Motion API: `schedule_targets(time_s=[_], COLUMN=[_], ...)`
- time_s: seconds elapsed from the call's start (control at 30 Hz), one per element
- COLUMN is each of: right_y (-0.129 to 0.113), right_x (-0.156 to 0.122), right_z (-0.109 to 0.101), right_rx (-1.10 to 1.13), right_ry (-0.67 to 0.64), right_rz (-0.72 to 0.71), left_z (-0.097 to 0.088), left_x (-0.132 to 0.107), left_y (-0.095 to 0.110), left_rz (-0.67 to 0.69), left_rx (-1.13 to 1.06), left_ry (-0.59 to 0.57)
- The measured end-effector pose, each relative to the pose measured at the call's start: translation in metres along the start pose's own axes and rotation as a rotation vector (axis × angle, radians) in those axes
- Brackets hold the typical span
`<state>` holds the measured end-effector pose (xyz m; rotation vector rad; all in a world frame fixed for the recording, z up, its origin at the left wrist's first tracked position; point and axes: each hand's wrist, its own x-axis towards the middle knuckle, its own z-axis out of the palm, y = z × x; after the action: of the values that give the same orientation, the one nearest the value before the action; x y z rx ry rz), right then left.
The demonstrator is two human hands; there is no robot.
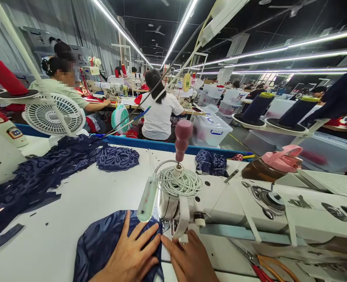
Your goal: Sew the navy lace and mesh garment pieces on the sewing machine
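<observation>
My left hand [135, 252] lies spread on a piece of navy patterned fabric [95, 243], pressing it flat beside the needle area of a white sewing machine [226, 199]. My right hand [191, 258] rests at the machine's presser foot, its fingers stretched out and apart. Its index fingertip touches the fabric's right edge. The machine's needle parts hide some of its other fingers. A pale green lamp [146, 201] hangs over the cloth. On the machine head sit a coil of white cord [180, 182] and a pink-handled tool [183, 141].
A heap of navy fabric strips [40, 172] covers the left side, beside a folded piece [117, 158]. Scissors [252, 258] lie at lower right. A pink-lidded bottle [267, 166], a white fan [55, 114] and thread cones [255, 105] surround the machine. Co-workers [158, 109] sit ahead.
</observation>
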<state>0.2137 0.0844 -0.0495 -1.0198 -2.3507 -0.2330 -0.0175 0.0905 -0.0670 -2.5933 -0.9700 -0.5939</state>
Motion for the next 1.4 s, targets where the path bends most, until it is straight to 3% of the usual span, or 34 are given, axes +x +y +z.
schedule_targets(time_s=[0.27,0.4,0.53,0.8,1.03,1.17,1.23,1.4], right_y=[0.0,0.003,0.006,0.012,0.01,0.016,0.021,0.025], right_x=[-0.002,-0.004,-0.011,-0.022,-0.017,-0.018,-0.016,-0.01], right_z=[0.008,0.012,0.022,0.046,0.025,0.011,0.008,0.008], right_rx=[-0.004,-0.041,-0.07,-0.12,-0.025,0.016,0.086,0.2], right_ry=[0.066,0.035,0.004,0.089,0.134,0.219,0.18,0.161], right_rz=[-0.046,-0.038,-0.042,-0.055,0.013,0.1,0.166,0.309], left_z=[-0.005,-0.006,0.0,0.008,0.009,-0.01,-0.017,-0.018], left_x=[0.008,0.01,0.01,0.01,0.014,0.023,0.027,0.025], left_y=[-0.007,-0.008,-0.008,-0.004,-0.004,-0.006,-0.006,-0.007], left_rz=[0.007,-0.008,-0.015,-0.064,-0.075,-0.021,-0.002,0.002], left_rx=[-0.046,-0.078,-0.106,-0.144,-0.114,-0.064,-0.051,-0.05], left_ry=[-0.104,-0.144,-0.14,-0.039,0.081,-0.018,-0.06,-0.1])
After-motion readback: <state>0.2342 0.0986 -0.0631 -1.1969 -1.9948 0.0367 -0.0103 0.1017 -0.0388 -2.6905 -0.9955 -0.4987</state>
